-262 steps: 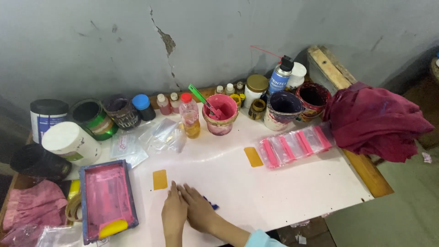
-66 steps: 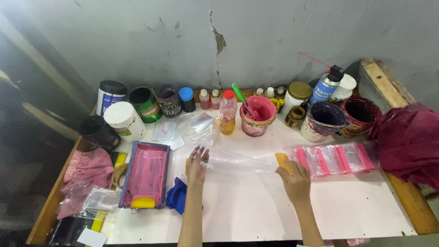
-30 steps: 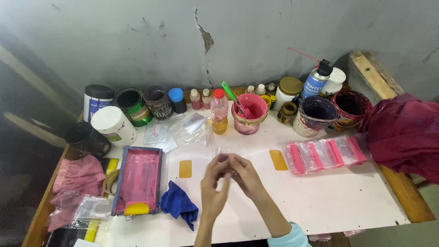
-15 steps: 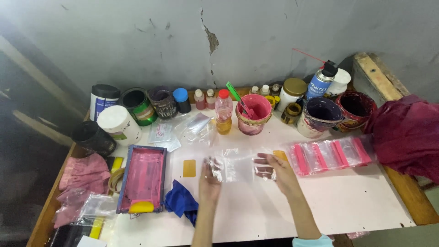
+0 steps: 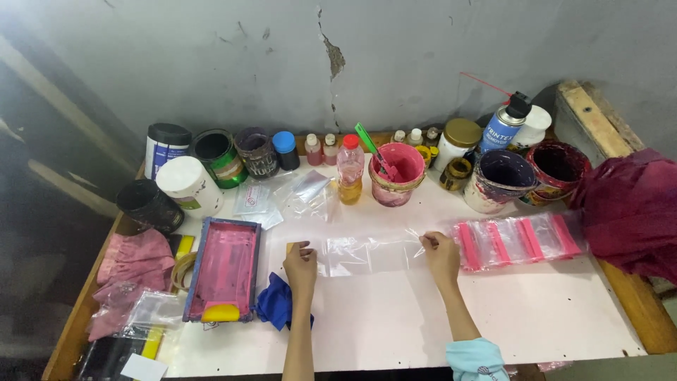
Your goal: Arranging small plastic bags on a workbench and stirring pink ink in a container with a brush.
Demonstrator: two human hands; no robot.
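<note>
A clear plastic sheet (image 5: 368,252) lies stretched across the white table (image 5: 543,310). My left hand (image 5: 301,264) pinches its left end and my right hand (image 5: 441,255) pinches its right end. A blue cloth (image 5: 273,305) lies just left of my left hand. A small yellow card is mostly hidden under my left hand. Right of my right hand sits a row of clear bags with pink strips (image 5: 520,240).
A pink-stained framed screen with a yellow squeegee (image 5: 224,268) lies at left. Paint cans, pots, small bottles and a spray can (image 5: 502,127) line the back wall. A pink bucket (image 5: 397,174) holds a green stick. Maroon cloth (image 5: 631,212) lies at right, pink rags (image 5: 134,261) at left.
My hands have moved further apart, pulling the clear plastic sheet out to its full length across the table. The yellow card is now covered by my left hand.
</note>
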